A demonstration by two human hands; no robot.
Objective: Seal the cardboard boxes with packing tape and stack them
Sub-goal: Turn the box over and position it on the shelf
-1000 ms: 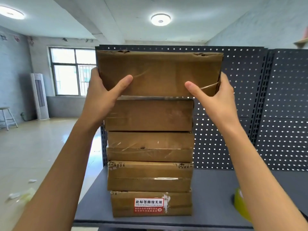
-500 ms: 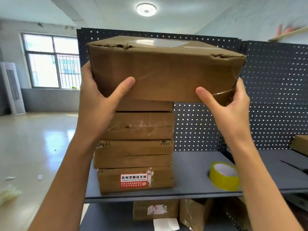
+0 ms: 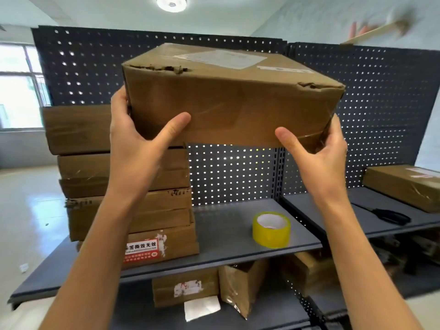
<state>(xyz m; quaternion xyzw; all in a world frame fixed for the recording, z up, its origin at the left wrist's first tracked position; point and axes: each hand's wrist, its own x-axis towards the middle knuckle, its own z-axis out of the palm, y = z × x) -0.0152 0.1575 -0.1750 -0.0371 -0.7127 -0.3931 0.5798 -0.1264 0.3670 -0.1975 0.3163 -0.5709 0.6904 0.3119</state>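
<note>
While both arms reached up, the left hand (image 3: 133, 136) and right hand (image 3: 319, 153) gripped the cardboard box (image 3: 228, 103) by its ends, thumbs across its front.

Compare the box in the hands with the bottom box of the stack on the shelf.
The held box is up in the air, gripped at its ends by the left hand and the right hand; the bottom box rests on the shelf under other boxes. The held box sits tilted and carries a pale label on top; the bottom box lies flat and shows a red and white sticker on its front. Both are worn brown cardboard.
</note>
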